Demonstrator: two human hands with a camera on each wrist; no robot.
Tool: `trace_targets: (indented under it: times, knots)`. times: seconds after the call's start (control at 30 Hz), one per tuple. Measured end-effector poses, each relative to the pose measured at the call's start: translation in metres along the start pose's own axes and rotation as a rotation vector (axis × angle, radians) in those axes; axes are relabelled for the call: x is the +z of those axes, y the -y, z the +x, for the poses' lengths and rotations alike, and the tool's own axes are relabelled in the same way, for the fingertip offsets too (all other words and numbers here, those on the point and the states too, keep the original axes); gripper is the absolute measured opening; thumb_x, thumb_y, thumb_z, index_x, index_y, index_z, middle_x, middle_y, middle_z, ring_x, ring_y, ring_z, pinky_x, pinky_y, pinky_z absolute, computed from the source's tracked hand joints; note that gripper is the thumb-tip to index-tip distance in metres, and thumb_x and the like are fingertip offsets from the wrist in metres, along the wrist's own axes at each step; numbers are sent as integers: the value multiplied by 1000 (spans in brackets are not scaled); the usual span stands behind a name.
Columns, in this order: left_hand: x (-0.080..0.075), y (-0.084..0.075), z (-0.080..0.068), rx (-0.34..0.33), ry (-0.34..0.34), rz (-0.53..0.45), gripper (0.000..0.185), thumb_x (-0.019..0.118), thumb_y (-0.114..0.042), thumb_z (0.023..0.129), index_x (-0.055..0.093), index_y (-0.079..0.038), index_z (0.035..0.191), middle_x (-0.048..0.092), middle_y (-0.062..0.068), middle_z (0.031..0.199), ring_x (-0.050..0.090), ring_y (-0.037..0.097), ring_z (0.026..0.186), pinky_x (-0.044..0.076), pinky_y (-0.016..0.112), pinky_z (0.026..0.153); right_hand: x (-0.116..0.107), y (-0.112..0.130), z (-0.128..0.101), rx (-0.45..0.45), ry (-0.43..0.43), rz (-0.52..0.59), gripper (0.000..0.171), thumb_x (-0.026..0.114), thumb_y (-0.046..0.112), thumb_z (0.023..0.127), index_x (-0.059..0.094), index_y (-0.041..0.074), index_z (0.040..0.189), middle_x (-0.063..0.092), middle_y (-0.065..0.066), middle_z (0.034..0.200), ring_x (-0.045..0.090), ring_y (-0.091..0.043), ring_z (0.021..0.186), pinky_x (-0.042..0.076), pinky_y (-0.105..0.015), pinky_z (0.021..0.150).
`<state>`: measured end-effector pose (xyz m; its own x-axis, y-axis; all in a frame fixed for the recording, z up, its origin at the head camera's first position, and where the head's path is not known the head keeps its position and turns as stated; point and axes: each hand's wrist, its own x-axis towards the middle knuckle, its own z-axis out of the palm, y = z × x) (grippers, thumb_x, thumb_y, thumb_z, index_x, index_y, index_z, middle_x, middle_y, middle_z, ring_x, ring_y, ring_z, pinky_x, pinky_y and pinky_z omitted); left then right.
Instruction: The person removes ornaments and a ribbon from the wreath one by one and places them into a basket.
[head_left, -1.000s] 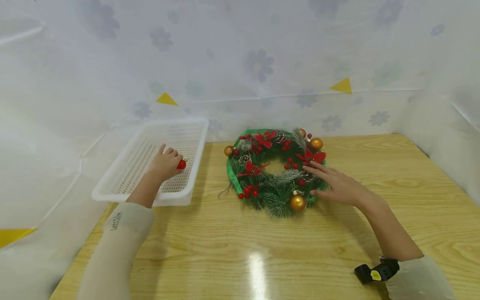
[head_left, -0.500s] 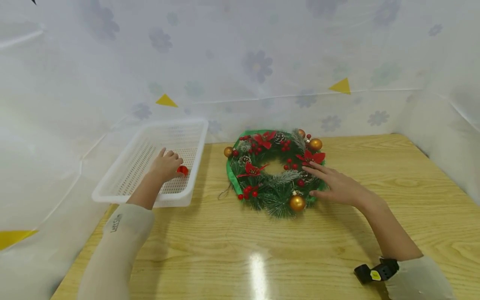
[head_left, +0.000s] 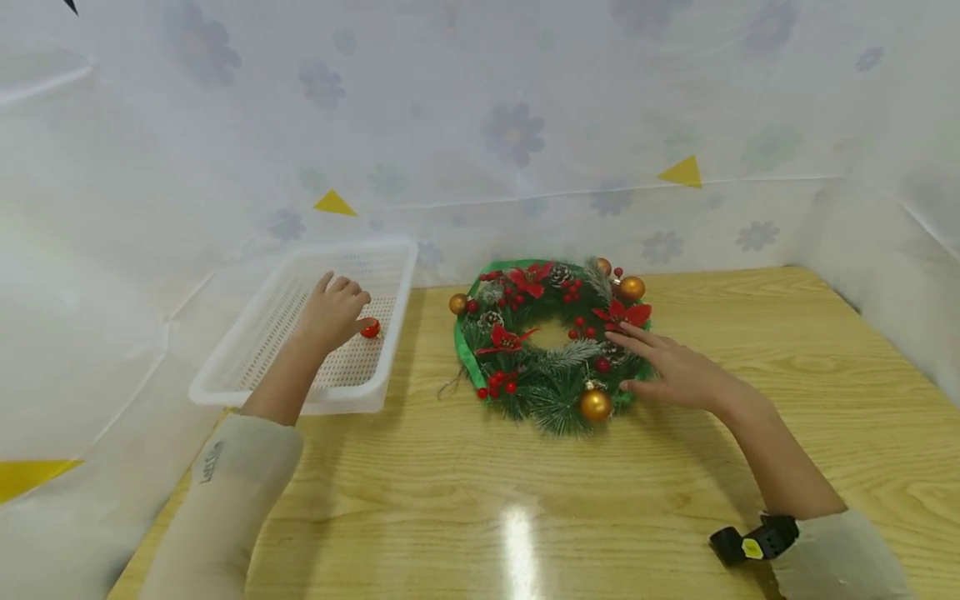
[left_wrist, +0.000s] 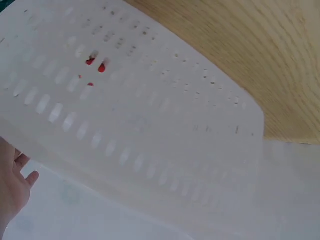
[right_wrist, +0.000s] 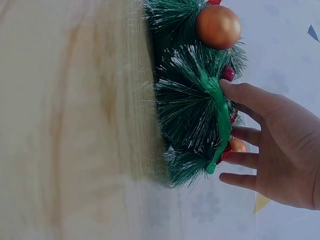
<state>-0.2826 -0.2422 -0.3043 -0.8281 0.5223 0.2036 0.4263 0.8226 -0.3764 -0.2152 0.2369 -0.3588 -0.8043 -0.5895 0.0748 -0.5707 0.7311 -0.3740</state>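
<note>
White perforated plastic basket (head_left: 360,397) held a shiny red round ornament (head_left: 371,328)

The left hand's (head_left: 328,318) loose fingers gripped nothing; the ornament lay below its thumb. Rightward, the right hand's (head_left: 678,375) widely spread fingers touched a red-and-gold-trimmed green wreath (head_left: 557,412). Fetching or placing seemed underway, likely calling for a light pinch or clean lift.

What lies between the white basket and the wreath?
In the head view, bare tabletop separates the white basket from the wreath, except for a thin, wire-like loop by the wreath's left edge.
</note>
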Motion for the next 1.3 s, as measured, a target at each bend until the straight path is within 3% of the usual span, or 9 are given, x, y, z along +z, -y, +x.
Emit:
trace_targets:
  times: [0.2,0.4,0.67,0.97,1.3]
  knots:
    - [-23,-17,8,-15,-89,8,37,68,-31,84,64,-1,105,60,15,109,46,33,111,22,47,105,-1,1,0,15,6,7,70,57,39,90,27,9,145,16,-20,148,22,-50,126,25,-68,92]
    - [-42,-49,16,19,-217,51,37,68,-36,82,66,-6,104,61,11,107,48,29,111,25,45,105,0,-1,1,13,5,-1,70,57,39,90,27,9,145,16,-20,148,22,-50,126,25,-68,92]
    - [-56,-94,28,85,-301,0,44,63,-42,85,63,-8,112,60,7,111,47,25,112,24,42,106,3,-4,2,9,0,-14,70,58,39,89,27,10,145,17,-19,148,23,-50,126,26,-67,92]
    - [-54,-147,34,232,-441,-57,44,61,-45,85,63,-10,112,60,4,111,48,23,113,24,40,106,4,-4,2,4,-9,-16,69,59,37,89,28,10,145,17,-20,148,24,-50,125,27,-67,91]
    - [-44,-200,35,375,-470,-112,47,58,-49,86,63,-11,114,59,5,115,47,22,116,16,40,109,4,-2,2,18,-2,-18,69,58,38,90,28,9,145,16,-20,148,25,-50,125,27,-67,91]
